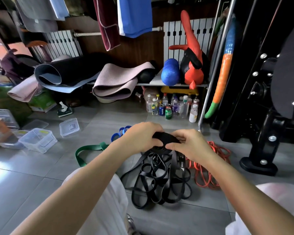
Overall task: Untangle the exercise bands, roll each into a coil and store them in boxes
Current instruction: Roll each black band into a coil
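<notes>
The left hand (141, 136) and right hand (190, 145) are gripping a black coil (165, 139) between them, above the floor (24, 175). Loose black bands (159, 180) are trailing from it into a tangle below. An orange band (209, 168) is lying just right of the tangle, with green (85, 153) and blue (119, 133) bands to its left. A clear box (38, 139) is sitting further left.

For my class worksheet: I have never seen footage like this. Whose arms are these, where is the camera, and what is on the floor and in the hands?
No machine here: one camera worn on a person's head looks down at their own bare arms. The left hand and right hand together grip a partly rolled coil of black rubber band. Below it, a tangled heap of black bands lies on the grey tiled floor. Nearby lie a bundle of thin orange bands, a flat green band, a blue band and clear plastic boxes.
</notes>
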